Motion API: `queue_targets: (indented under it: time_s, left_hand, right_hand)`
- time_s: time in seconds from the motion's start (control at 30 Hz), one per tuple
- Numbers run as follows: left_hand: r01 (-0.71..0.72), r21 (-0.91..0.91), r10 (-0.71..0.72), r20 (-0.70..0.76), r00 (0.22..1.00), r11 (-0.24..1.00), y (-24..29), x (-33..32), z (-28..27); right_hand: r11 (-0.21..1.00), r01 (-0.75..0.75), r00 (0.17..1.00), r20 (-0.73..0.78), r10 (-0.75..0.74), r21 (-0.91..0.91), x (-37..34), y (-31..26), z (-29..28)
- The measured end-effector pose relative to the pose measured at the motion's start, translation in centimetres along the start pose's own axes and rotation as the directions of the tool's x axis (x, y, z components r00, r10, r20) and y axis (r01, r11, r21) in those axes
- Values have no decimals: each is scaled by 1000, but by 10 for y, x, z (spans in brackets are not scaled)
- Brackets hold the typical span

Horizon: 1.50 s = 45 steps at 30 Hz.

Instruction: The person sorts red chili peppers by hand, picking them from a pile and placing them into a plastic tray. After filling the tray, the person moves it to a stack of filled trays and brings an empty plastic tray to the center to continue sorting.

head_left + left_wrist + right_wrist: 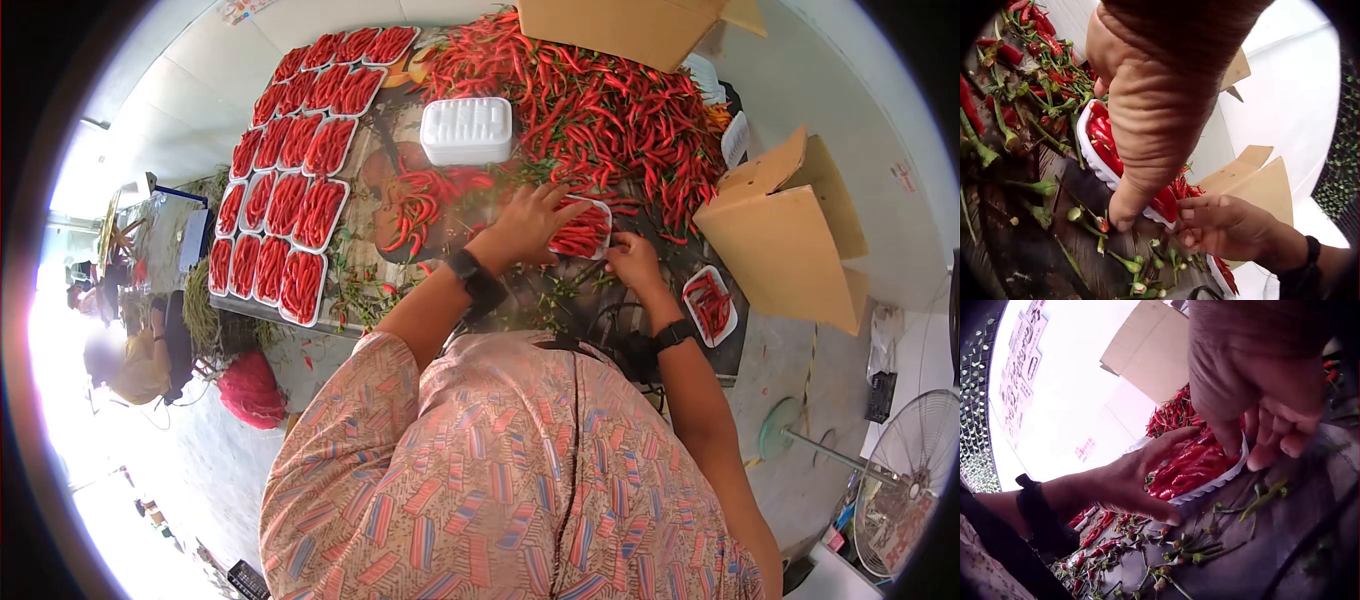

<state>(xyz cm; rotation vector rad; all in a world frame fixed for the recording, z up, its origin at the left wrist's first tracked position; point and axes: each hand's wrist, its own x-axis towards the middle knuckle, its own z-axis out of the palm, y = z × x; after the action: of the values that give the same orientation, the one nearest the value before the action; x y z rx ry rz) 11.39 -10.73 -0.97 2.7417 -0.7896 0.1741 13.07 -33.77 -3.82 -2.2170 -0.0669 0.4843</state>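
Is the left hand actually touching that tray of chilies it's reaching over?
Touching. The left wrist view shows the left hand over the tray, its thumb against the white rim.

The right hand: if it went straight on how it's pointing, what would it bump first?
Probably the end of the white tray of red chilies. The right hand has its fingertips right by it, but depth is unclear.
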Motion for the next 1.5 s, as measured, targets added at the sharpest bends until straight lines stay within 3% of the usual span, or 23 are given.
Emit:
queue_targets:
  time_s: [0.07, 0.2, 0.4, 0.5, 0.6, 0.77, 0.83, 1.0, 1.13, 1.23, 1.27, 1.37, 1.43, 1.47, 1.5]
  left_hand:
    - [-3, 4, 3, -2, 1000, 1000, -1, 1, 0]
    - [-14, -75, 15, 17, 1000, 997, -3, 7, 3]
    - [-2, 35, 1, 43, 999, 999, 0, 8, 1]
    - [35, -58, -34, 11, 999, 998, 4, 0, -1]
    - [60, -5, -60, -69, 996, 998, 12, -10, -11]
    - [122, -117, -142, -186, 972, 986, 12, -36, -27]
    - [166, -141, -187, -152, 971, 976, 8, -47, -37]
    - [338, -217, -381, -199, 903, 916, 2, -80, -83]
    - [482, -186, -516, -241, 822, 856, -19, -104, -116]
    - [552, -204, -588, -297, 752, 808, -37, -121, -138]
    - [538, -204, -573, -374, 729, 818, -50, -128, -140]
    - [593, -214, -624, -402, 670, 776, -62, -140, -186]
    - [629, -38, -558, -505, 658, 777, -80, -151, -213]
    - [515, -307, -597, -498, 629, 800, -89, -155, -226]
    - [572, 23, -457, -574, 679, 820, -97, -158, -249]
  right_hand:
    - [976, -95, 995, 26, 91, 197, 2, 1, 2]
    - [974, -117, 993, 37, 112, 195, 5, 3, 2]
    - [960, -114, 993, 31, 110, 256, 11, 15, 10]
    - [969, -59, 998, 3, 60, 240, 16, 23, 11]
    - [952, -49, 999, 2, 51, 302, 9, 11, 10]
    - [961, -23, 999, 32, 14, 275, -10, -36, 9]
    - [951, -2, 999, 49, -14, 310, -13, -55, 13]
    - [932, 24, 973, 207, -106, 361, 10, -80, 32]
    - [918, 142, 926, 277, -255, 370, 16, -108, 39]
    - [928, 75, 913, 348, -211, 366, 24, -119, 46]
    - [926, 73, 909, 357, -214, 370, 25, -122, 47]
    - [932, 36, 886, 419, -197, 361, 28, -121, 53]
    - [966, 113, 893, 401, -202, 234, 40, -110, 63]
    - [976, 107, 895, 409, -177, 188, 41, -108, 64]
    - [976, 110, 893, 414, -180, 187, 43, -108, 68]
